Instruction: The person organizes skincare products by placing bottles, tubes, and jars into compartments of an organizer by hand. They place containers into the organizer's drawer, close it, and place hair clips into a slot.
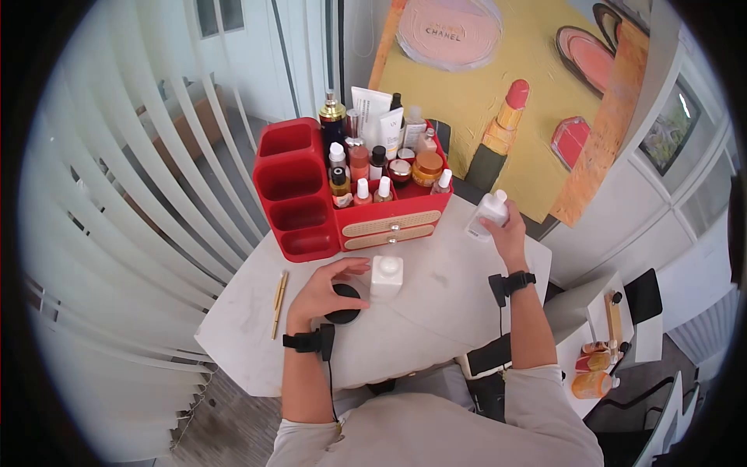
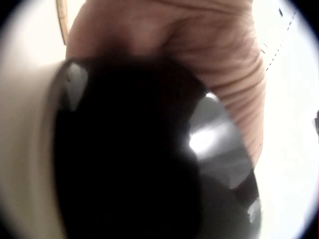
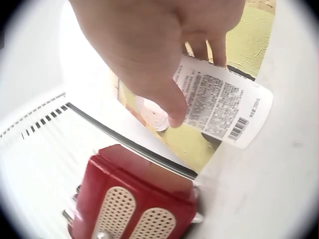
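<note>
My right hand (image 1: pixel 510 236) grips a white bottle (image 1: pixel 489 216) at the table's right side, and in the right wrist view its thumb presses the bottle's (image 3: pixel 214 102) printed back. The left hand (image 1: pixel 323 292) is spread with thumb and fingers apart. Its thumb crosses a glossy black round object (image 1: pixel 342 315), which fills much of the left wrist view in front of the palm (image 2: pixel 219 45). Just beyond those fingertips stands a white square bottle (image 1: pixel 387 282), with a gap between.
A red organizer (image 1: pixel 298 241) full of bottles, tubes and jars stands at the back of the white table (image 1: pixel 420 335). Two thin gold sticks (image 1: pixel 278 305) lie at the left. Vertical blinds (image 1: pixel 117 233) hang beside the table; a makeup painting (image 1: pixel 459 101) stands behind.
</note>
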Available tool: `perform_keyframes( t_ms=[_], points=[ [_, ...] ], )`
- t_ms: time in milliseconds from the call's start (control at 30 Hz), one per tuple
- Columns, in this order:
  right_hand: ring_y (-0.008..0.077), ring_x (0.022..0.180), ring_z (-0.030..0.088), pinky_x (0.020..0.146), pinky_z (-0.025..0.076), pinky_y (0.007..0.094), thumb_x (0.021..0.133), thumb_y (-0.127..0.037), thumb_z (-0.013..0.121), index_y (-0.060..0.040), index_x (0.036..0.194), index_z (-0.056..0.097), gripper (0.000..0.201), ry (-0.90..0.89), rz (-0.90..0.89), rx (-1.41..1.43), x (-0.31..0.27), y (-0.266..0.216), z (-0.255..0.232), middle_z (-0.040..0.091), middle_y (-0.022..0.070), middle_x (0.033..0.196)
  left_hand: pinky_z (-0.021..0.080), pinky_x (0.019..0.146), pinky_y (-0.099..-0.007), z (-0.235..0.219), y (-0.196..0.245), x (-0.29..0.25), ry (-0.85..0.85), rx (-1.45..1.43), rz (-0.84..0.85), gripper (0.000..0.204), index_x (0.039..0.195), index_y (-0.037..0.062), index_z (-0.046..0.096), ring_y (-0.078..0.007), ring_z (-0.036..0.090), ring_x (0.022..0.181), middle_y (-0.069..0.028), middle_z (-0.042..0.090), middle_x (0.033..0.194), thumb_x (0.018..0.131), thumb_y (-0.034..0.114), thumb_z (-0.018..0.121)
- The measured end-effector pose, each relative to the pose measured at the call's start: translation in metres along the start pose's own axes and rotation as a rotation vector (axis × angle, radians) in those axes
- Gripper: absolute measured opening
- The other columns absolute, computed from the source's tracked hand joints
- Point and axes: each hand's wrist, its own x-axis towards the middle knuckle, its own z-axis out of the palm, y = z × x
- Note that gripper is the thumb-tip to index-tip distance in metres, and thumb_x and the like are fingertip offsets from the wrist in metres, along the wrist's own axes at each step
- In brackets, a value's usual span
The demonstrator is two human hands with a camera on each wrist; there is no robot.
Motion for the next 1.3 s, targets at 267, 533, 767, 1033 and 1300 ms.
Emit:
perform_keyframes(
  t_ms=[267, 533, 767, 1033, 1300],
  points=[
    [0.0188, 0.121, 0.066, 0.107, 0.054, 0.0351, 0.093, -0.003, 0.084, -0.0009, 0.142, 0.056, 0.056, 0.298, -0.309, 0.637, 0.029, -0.141, -0.006, 0.064, 0.0094, 0.132, 0.055, 0.099, -0.0336, -0.005, -0.022, 0.007, 0.332, -0.104, 0.051, 0.036, 0.130, 0.0025, 0.071, -0.0164, 0.071, 0.110, -0.0083, 0.076, 0.120, 0.095, 0.007, 0.080],
    [0.0200, 0.121, 0.067, 0.102, 0.056, 0.0359, 0.093, -0.006, 0.084, 0.0014, 0.143, 0.054, 0.058, -0.207, -0.347, 0.485, 0.053, -0.178, 0.046, 0.066, 0.0123, 0.128, 0.056, 0.092, -0.0282, -0.005, -0.030, 0.008, 0.338, -0.186, 0.023, 0.033, 0.125, 0.0028, 0.072, -0.0139, 0.071, 0.102, -0.0053, 0.076, 0.113, 0.093, 0.004, 0.081],
    [0.0223, 0.114, 0.070, 0.096, 0.058, 0.0356, 0.092, -0.006, 0.083, 0.0015, 0.144, 0.054, 0.060, -0.325, -0.223, 0.380, 0.072, -0.186, 0.051, 0.068, 0.0140, 0.124, 0.051, 0.104, -0.0368, -0.019, -0.009, -0.007, 0.057, -0.092, 0.035, 0.060, 0.138, 0.0075, 0.067, -0.0181, 0.065, 0.122, -0.0030, 0.071, 0.132, 0.083, 0.017, 0.091],
    [0.0259, 0.113, 0.070, 0.101, 0.056, 0.0386, 0.092, -0.005, 0.082, -0.0017, 0.146, 0.053, 0.061, -0.437, -0.340, 0.313, 0.072, -0.178, 0.051, 0.069, 0.0145, 0.121, 0.048, 0.106, -0.0390, -0.019, -0.006, -0.009, -0.024, -0.050, -0.010, 0.072, 0.144, 0.0100, 0.063, -0.0219, 0.061, 0.127, -0.0049, 0.067, 0.137, 0.079, 0.020, 0.093],
    [0.0205, 0.099, 0.067, 0.085, 0.053, 0.0323, 0.088, -0.002, 0.080, -0.0041, 0.123, 0.070, 0.036, 0.124, -0.417, 0.114, 0.019, -0.152, 0.038, 0.071, 0.0099, 0.111, 0.049, 0.108, -0.0378, -0.020, -0.002, -0.010, -0.001, -0.046, -0.026, 0.077, 0.147, 0.0090, 0.062, -0.0214, 0.063, 0.129, -0.0068, 0.069, 0.138, 0.078, 0.018, 0.094]
  ],
)
